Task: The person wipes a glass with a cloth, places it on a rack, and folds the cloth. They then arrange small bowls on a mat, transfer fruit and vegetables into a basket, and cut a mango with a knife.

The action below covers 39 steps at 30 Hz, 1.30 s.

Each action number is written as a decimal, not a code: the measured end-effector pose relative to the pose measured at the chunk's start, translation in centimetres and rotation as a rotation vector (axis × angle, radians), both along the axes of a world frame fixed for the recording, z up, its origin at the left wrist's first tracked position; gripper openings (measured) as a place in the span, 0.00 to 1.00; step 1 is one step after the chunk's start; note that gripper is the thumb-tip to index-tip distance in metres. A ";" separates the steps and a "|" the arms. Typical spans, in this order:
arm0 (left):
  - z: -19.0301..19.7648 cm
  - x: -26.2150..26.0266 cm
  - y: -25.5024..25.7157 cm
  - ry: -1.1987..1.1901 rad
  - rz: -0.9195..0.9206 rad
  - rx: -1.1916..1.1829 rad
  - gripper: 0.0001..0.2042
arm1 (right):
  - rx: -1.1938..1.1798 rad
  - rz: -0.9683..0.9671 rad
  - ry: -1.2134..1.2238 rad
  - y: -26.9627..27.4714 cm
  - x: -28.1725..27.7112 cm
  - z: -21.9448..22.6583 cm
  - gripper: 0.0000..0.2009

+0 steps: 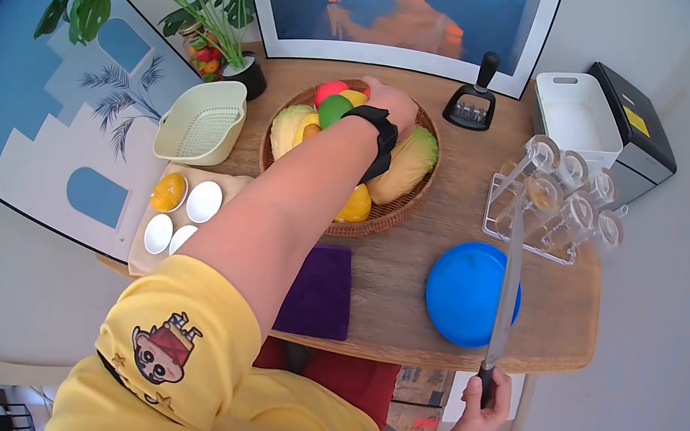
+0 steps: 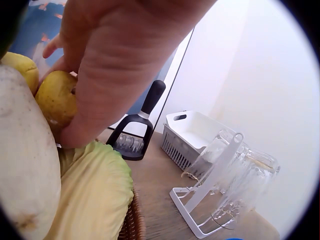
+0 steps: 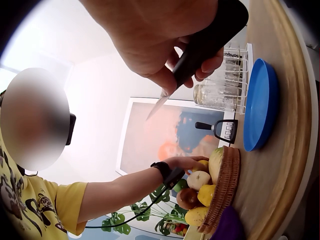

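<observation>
In the left wrist view, my left hand [image 2: 115, 65] grips a round, speckled yellow pear [image 2: 57, 97] between thumb and fingers. It reaches over the back of a wicker basket [image 1: 411, 213] of produce. Beside the pear lie a pale radish [image 2: 25, 150] and a napa cabbage [image 2: 95, 195]. My right hand [image 1: 493, 399], low at the table's front edge, holds a knife [image 1: 505, 306] by its black handle. The long blade points away from me and passes over the blue plate [image 1: 461, 294] in the head view.
Right of the basket, a white rack [image 1: 532, 242] holds upturned glasses, with a white bin [image 1: 581, 113] behind. A black-handled tool [image 1: 470, 109] stands at the back. A purple cloth [image 1: 321, 292] lies in front; a cream basket [image 1: 203, 123] and white cups [image 1: 204, 202] sit left.
</observation>
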<state>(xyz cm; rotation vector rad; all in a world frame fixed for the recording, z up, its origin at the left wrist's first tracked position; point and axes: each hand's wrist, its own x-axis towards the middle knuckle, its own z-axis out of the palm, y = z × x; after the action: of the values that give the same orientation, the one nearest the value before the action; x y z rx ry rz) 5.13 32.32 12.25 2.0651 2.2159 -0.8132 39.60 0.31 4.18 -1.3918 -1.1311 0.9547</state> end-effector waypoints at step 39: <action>-2.7 -1.3 -39.6 -2.927 0.603 0.014 0.29 | 0.422 0.481 -0.511 -2.9 -13.5 4.8 0.18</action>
<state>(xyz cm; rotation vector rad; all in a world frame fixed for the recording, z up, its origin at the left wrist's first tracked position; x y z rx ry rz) 3.80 -7.28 9.56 0.3544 0.4064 1.3761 26.09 -2.58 8.98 -1.0532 -1.9886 0.6289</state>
